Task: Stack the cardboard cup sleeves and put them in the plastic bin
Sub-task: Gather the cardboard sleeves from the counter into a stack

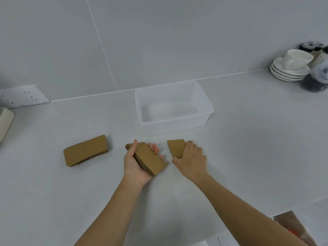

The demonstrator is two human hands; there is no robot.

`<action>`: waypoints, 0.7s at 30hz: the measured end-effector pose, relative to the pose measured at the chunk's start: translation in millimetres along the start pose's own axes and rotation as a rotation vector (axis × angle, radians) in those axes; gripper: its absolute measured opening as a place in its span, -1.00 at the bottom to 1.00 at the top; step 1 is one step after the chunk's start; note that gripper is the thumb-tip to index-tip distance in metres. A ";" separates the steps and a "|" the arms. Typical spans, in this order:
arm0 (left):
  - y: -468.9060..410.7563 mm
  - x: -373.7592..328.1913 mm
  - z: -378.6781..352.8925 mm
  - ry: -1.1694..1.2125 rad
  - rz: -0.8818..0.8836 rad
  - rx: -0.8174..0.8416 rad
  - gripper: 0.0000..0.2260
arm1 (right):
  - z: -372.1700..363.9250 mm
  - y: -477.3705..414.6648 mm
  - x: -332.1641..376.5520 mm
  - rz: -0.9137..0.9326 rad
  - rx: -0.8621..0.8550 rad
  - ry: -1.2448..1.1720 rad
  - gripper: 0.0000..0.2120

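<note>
My left hand (136,166) holds a stack of brown cardboard cup sleeves (149,158) just above the counter, thumb on one long edge and fingers under the other. My right hand (190,158) lies on another brown sleeve (175,147) flat on the counter, fingers curled over its right end. A third small pile of sleeves (85,150) lies to the left, untouched. The translucent plastic bin (209,105) stands behind the hands and has nothing in it.
A white cup on stacked saucers (291,68) and dark jars (314,80) stand at the far right by the wall. A wall socket plate (23,96) and a cream appliance (5,121) are at the left. A brown paper packet (291,226) sits at the lower right.
</note>
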State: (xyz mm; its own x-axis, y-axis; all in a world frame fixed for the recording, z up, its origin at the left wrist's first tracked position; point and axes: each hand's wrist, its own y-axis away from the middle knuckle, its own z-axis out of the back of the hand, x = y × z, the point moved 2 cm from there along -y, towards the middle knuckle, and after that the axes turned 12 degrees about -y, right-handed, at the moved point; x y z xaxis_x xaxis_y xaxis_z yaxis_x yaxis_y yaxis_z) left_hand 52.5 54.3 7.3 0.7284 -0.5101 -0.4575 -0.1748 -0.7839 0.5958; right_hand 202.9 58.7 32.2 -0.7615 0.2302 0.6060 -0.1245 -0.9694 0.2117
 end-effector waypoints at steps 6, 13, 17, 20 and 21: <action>4.7 -2.8 -6.3 -0.008 -0.013 0.051 -0.55 | 14.4 7.5 35.9 0.094 0.035 -0.280 -0.53; 7.9 -5.7 -11.9 -0.108 -0.011 0.128 -0.43 | 6.0 19.1 60.9 0.224 0.121 -0.357 -0.59; 8.4 -6.2 -12.9 -0.107 -0.042 0.147 -0.44 | 0.5 22.1 61.6 0.243 0.148 -0.375 -0.58; 8.8 -6.0 -13.4 -0.107 -0.056 0.156 -0.48 | -3.0 23.4 60.6 0.273 0.160 -0.360 -0.55; 9.1 -6.2 -14.2 -0.109 -0.060 0.163 -0.49 | -4.9 23.8 60.0 0.285 0.170 -0.343 -0.55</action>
State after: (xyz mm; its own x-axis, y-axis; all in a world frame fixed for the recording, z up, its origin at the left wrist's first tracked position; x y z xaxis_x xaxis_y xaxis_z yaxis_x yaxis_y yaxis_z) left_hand 55.8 55.4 24.9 0.6659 -0.4890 -0.5634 -0.2441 -0.8565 0.4548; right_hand 151.1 49.0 69.8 -0.4923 -0.0001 0.8704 0.1862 -0.9769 0.1052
